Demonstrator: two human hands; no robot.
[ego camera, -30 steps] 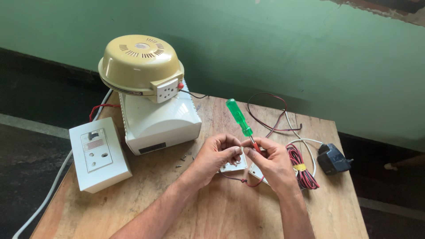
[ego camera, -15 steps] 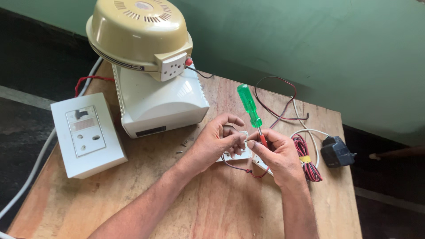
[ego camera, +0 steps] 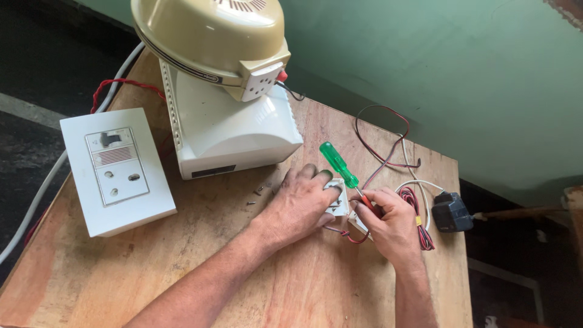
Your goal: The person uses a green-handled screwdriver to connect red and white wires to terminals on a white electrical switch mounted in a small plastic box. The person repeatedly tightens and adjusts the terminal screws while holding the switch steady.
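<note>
near the middle of the frame the left hand [ego camera: 300, 203] lies palm-down on a small white socket [ego camera: 337, 197], fingers curled over it and pressing it to the wooden table [ego camera: 182, 267]. just to the right, the right hand [ego camera: 392, 222] pinches the shaft of a green screwdriver [ego camera: 341, 167], fingers clamped together low on it; the handle tilts to the upper left. red wire [ego camera: 346, 234] loops under the socket. a white switchboard [ego camera: 115, 170] sits at the left, a white box [ego camera: 231, 130] with a beige dome [ego camera: 209, 36] at the top, a black adapter [ego camera: 450, 212] at the right. small screws [ego camera: 258, 193] lie left of the hand.
</note>
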